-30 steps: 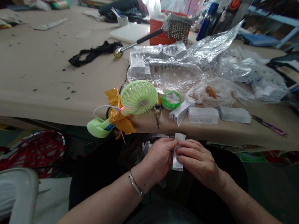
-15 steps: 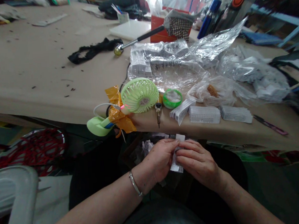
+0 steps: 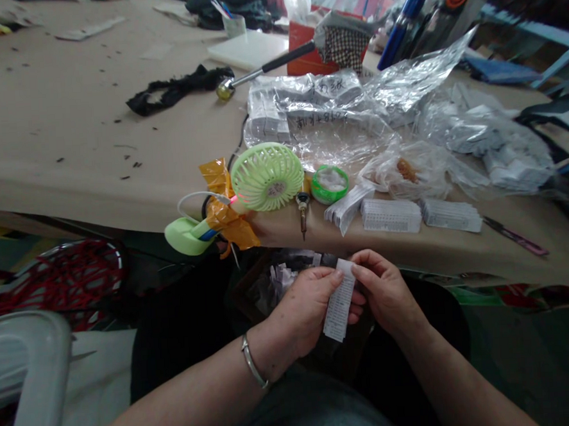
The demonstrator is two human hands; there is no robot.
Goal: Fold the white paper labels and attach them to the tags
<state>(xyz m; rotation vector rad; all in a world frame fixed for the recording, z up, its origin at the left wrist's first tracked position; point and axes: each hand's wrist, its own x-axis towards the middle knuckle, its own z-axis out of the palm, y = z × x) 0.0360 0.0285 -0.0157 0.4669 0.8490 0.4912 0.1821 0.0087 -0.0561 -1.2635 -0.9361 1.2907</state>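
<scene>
Below the table's near edge, over my lap, both hands pinch the top of one white printed label strip (image 3: 339, 306), which hangs down between them. My left hand (image 3: 302, 308), a metal bracelet on its wrist, grips the strip's upper left. From the right, the fingertips of my right hand (image 3: 384, 290) close on the same upper end. More loose white labels (image 3: 279, 279) lie in a dark heap just left of my left hand. Stacks of the same labels (image 3: 391, 215) sit on the table edge right above my hands.
A brown paper-covered table (image 3: 68, 142) carries a green mini fan (image 3: 267, 177) taped at its edge, a green tape roll (image 3: 330, 184), a small metal tool (image 3: 303, 213), plastic bags of labels (image 3: 317, 111), scissors (image 3: 515, 237) and black fabric (image 3: 175, 91). A red wire basket (image 3: 57, 281) stands at the left.
The hands have drawn slightly apart, and the label strip now hangs open and straight between them instead of being bunched under the fingers. The view has tilted down a little.
</scene>
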